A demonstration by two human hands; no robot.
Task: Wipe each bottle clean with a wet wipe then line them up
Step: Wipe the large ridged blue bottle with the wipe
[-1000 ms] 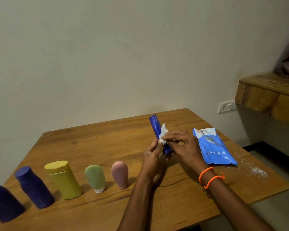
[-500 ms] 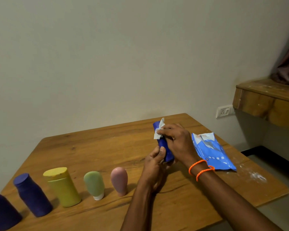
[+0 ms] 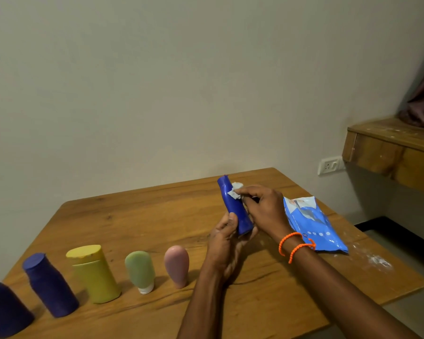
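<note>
1. While the wooden table (image 3: pixel 137 216) carried everything, a row of five bottles was seen along its near edge toward the left corner: a dark blue bottle (image 3: pixel 3 309) cut by the picture's edge, a navy bottle (image 3: pixel 50 286), a yellow bottle (image 3: pixel 94 274), a green tube (image 3: pixel 140 269) and a pink tube (image 3: pixel 177 265), all standing apart from one another.
2. A blue wipes packet (image 3: pixel 313 226) was laid flat near the right edge, with white specks beside it toward the near right corner.
3. The task was judged well advanced: five bottles appeared lined up, and one blue bottle (image 3: pixel 234 206) was left to be finished and added beside the pink tube.
4. That bottle was held tilted above the table's middle, its base gripped by the curled fingers of the left hand (image 3: pixel 227 241).
5. A crumpled wet wipe (image 3: pixel 235 192) was pinched by the right hand (image 3: pixel 262 206) and pressed against the bottle's neck.
</note>
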